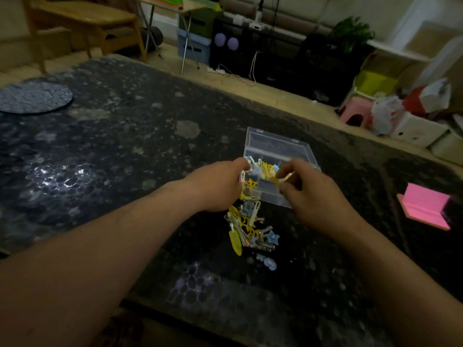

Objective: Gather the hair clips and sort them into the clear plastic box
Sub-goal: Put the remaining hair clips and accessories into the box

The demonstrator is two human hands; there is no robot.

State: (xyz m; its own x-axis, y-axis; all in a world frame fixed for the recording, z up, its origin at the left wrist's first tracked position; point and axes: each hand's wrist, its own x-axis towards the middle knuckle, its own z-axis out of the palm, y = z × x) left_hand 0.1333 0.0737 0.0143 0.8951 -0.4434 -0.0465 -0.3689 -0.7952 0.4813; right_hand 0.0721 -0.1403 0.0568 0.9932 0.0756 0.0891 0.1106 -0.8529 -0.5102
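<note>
A clear plastic box [295, 151] stands open on the dark patterned table, its lid tipped back, with several clips lying in its near compartments. My left hand [215, 186] curls against the box's left side and holds a bunch of yellow and white clips. My right hand [308, 189] pinches a thin yellow clip [276, 180] between thumb and fingers over the box's front part. A loose pile of hair clips [248, 229], yellow, white, silver and blue, lies on the table just in front of the box, between my wrists.
A pink stand [423, 209] sits on the table [112, 151] at the right. A round dark mat [32, 97] lies at the far left. Beyond the table are a wooden chair [82, 23], a pink stool [354, 113] and storage boxes.
</note>
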